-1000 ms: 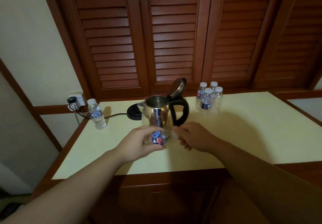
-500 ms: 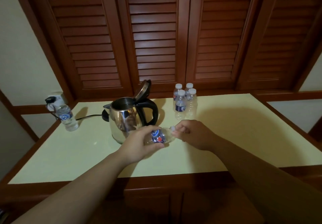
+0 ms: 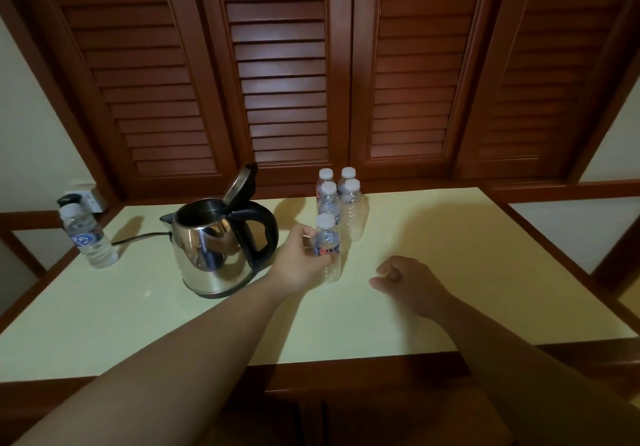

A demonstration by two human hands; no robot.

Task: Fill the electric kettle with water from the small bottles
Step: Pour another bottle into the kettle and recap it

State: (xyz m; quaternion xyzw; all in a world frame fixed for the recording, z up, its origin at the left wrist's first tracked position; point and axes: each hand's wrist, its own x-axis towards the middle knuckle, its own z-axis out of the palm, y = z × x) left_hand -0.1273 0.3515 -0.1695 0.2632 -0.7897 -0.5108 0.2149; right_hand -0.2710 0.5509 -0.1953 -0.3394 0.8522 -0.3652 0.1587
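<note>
Beside the kettle (image 3: pixel 216 248), left hand (image 3: pixel 299 262) grips bottle (image 3: pixel 328 248).

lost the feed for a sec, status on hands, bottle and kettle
Left hand grips capped bottle, upright on table. Right hand loosely curled, holds nothing. Kettle lid open. Nothing in the way.

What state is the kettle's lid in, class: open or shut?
Open. The lid is tipped up and back above the handle, and the dark inside of the kettle shows through its mouth.
</note>
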